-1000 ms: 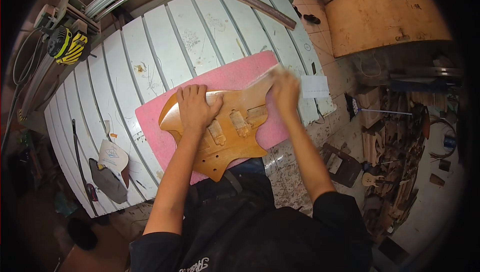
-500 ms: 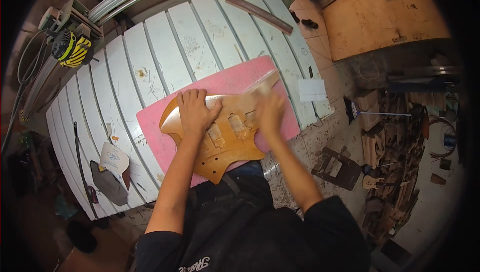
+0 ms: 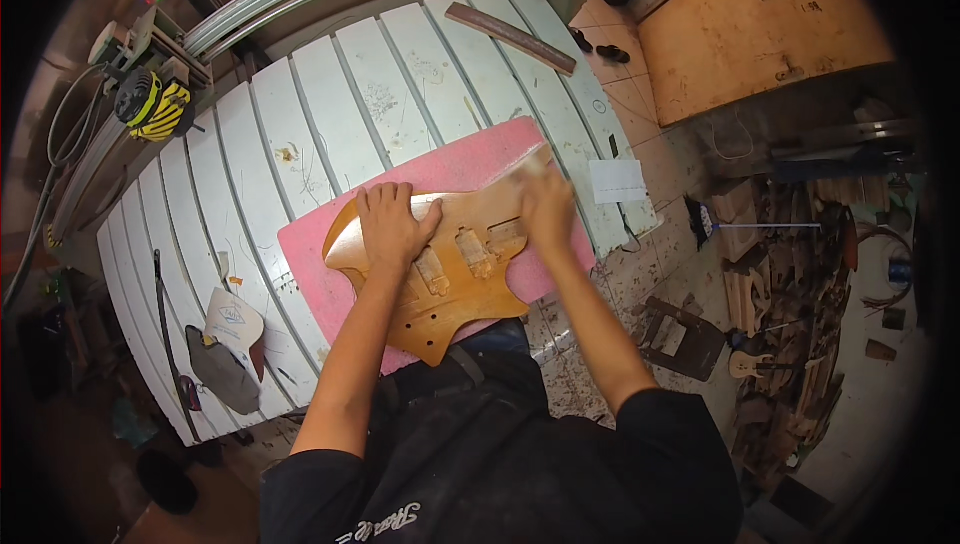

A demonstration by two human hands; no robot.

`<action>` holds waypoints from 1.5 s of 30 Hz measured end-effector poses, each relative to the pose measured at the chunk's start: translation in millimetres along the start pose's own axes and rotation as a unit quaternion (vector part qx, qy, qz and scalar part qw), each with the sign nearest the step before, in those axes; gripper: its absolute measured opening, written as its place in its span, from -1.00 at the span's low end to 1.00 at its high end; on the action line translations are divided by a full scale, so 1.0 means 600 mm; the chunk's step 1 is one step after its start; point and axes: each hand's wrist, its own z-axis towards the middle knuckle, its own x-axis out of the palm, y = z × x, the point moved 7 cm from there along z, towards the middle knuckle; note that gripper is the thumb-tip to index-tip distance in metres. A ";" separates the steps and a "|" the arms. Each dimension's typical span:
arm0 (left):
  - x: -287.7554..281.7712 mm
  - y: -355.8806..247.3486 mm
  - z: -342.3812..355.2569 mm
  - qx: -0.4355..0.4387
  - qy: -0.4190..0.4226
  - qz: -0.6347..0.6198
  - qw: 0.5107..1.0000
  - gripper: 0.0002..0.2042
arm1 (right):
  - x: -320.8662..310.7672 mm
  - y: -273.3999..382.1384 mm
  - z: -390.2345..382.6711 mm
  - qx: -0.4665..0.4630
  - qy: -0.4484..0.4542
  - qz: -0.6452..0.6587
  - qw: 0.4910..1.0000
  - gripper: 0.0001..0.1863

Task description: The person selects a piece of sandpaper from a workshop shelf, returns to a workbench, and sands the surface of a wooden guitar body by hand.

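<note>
A wooden electric guitar body [image 3: 462, 299], amber-brown with routed pickup cavities and a few drilled holes, lies on a pink mat [image 3: 440, 168]. My left hand [image 3: 392, 229] rests flat on its left part, fingers stretched out and thumb apart. Over the body's far right part is my right hand [image 3: 548, 206], smeared by motion. Its fingers are bent down toward the wood, and whatever they may hold is hidden. Pale, dusty-looking wood shows along the far edge, beside the right fingertips.
A white slatted table [image 3: 300, 104] carries the mat. On it lie a brown wooden strip [image 3: 510, 39], a white paper [image 3: 619, 181], a grey block [image 3: 224, 372] and a curled pale sheet [image 3: 238, 319]. A yellow-black machine head [image 3: 158, 109] stands at left; wood scraps [image 3: 790, 314] pile up right.
My right hand has shifted slightly at the body's far right part. My left hand stays in place on the guitar body. The whole view has moved a little.
</note>
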 end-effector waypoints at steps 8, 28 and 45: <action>-0.004 0.001 0.003 -0.004 -0.001 0.009 1.000 -0.49 | 0.018 0.030 -0.046 -0.100 -0.028 0.033 0.994 -0.68; 0.002 0.003 0.002 -0.007 0.008 0.009 1.000 -0.47 | 0.021 0.010 -0.066 -0.034 -0.003 0.105 0.994 -0.65; 0.000 0.003 0.003 -0.001 0.006 0.010 1.000 -0.46 | 0.015 0.004 -0.068 -0.040 -0.022 0.078 0.996 -0.68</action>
